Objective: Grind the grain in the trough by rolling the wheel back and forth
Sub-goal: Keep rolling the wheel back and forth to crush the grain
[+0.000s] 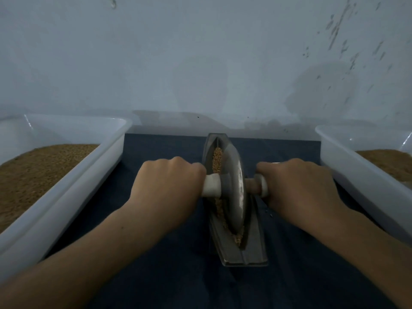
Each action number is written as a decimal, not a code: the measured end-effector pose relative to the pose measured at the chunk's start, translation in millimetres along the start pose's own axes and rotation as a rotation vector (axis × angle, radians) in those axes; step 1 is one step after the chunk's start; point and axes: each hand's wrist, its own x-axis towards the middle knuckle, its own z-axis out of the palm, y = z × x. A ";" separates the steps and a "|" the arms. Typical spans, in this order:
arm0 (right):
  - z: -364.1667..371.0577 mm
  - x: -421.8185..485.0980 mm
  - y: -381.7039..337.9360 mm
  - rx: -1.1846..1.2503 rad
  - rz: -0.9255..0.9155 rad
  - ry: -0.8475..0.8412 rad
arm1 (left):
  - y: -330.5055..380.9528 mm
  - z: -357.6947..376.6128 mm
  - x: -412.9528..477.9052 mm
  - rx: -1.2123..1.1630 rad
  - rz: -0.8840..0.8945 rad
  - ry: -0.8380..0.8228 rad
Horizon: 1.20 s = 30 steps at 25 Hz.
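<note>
Your left hand [169, 181] and right hand [298, 186] have fingers clamped on the white handles [211, 186] of the wheel [236, 188], which stands midway along the trough [252, 253] (grain [217, 159] lines its groove) on the table [169, 148]. Left tub [66, 197] and right tub [356, 175] each hold brown grainy material [40, 170].

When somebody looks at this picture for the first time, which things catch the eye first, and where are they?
In the centre, the left hand and the right hand grip the white handles of a metal wheel standing in a narrow trough of grain on a dark cloth. The left tub and the right tub, both white and holding brown grain, flank it at the picture's edges.
</note>
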 end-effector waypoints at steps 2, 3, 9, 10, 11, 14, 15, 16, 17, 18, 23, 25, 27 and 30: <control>14.5 12.5 1.2 -0.036 0.030 -0.025 | 2.8 15.2 11.0 0.029 -0.031 -0.098; 25.6 26.6 1.7 -0.053 0.045 -0.001 | 2.5 27.4 22.3 0.027 -0.047 -0.109; 51.6 83.6 8.0 0.124 0.185 -0.109 | -4.9 38.5 86.1 0.082 -0.068 -0.149; 47.5 71.5 7.3 0.121 0.175 -0.105 | -4.2 32.9 78.9 0.076 -0.051 -0.148; 42.3 55.7 6.5 0.099 0.150 -0.094 | -2.3 28.7 65.5 0.056 -0.041 -0.137; 18.6 10.2 3.7 -0.014 0.033 -0.007 | 4.1 12.1 11.0 0.022 0.008 -0.045; 8.4 0.3 2.6 -0.035 0.005 0.017 | 4.9 4.4 -2.5 0.012 0.028 -0.016; 1.1 -6.3 2.2 -0.029 -0.005 0.024 | 2.6 -0.4 -7.2 0.003 0.035 0.039; -1.0 -8.1 2.8 -0.016 -0.004 0.007 | -0.4 -0.8 -3.3 -0.006 0.040 0.062; 1.3 -5.2 3.0 -0.019 0.009 -0.028 | -1.5 3.2 3.4 -0.011 0.038 0.013; 36.5 77.3 3.5 -0.015 0.131 -0.094 | -8.5 55.2 65.6 -0.020 -0.113 -0.114; 39.3 102.0 4.3 -0.008 0.135 -0.129 | -13.0 58.8 81.9 -0.041 -0.147 -0.153; 37.9 92.2 5.4 0.025 0.129 -0.124 | -11.2 49.9 77.2 -0.037 -0.117 -0.157; 28.8 36.7 4.2 0.033 0.077 -0.042 | -1.9 28.3 38.9 -0.010 -0.042 -0.122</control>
